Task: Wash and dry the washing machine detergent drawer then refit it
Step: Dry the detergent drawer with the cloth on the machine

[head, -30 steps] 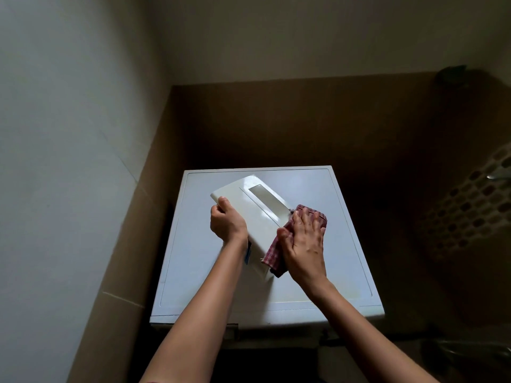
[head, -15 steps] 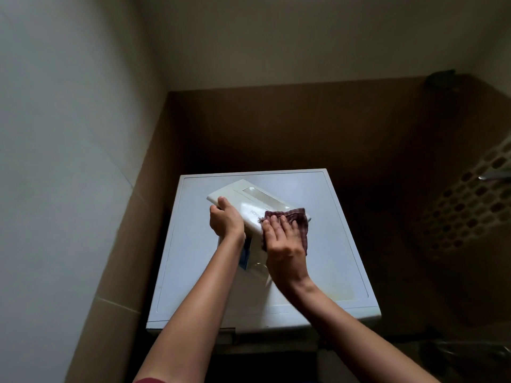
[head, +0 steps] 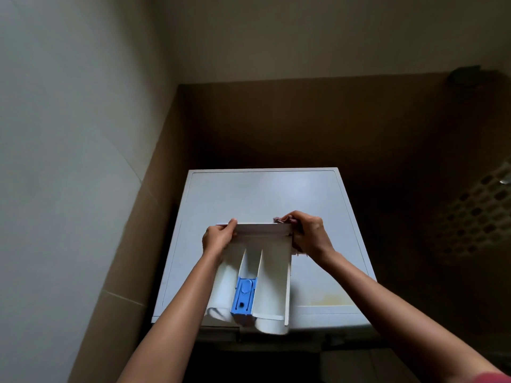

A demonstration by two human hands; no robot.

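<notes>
Over the white washing machine's flat top [head: 262, 194], the white plastic three-compartment detergent drawer [head: 273, 275] is held compartments-up. The left hand [head: 217, 239] has its grip curled round the front panel at 9 o'clock; the right hand [head: 309, 234], at 3 o'clock, pinches the panel together with a reddish checked cloth [head: 279, 219].

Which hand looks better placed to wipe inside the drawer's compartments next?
Right hand, probably: it holds the cloth bunched against the right front corner of the drawer, beside the open compartments. The left hand has no cloth; it grips the front panel's left end, steadying it.
</notes>
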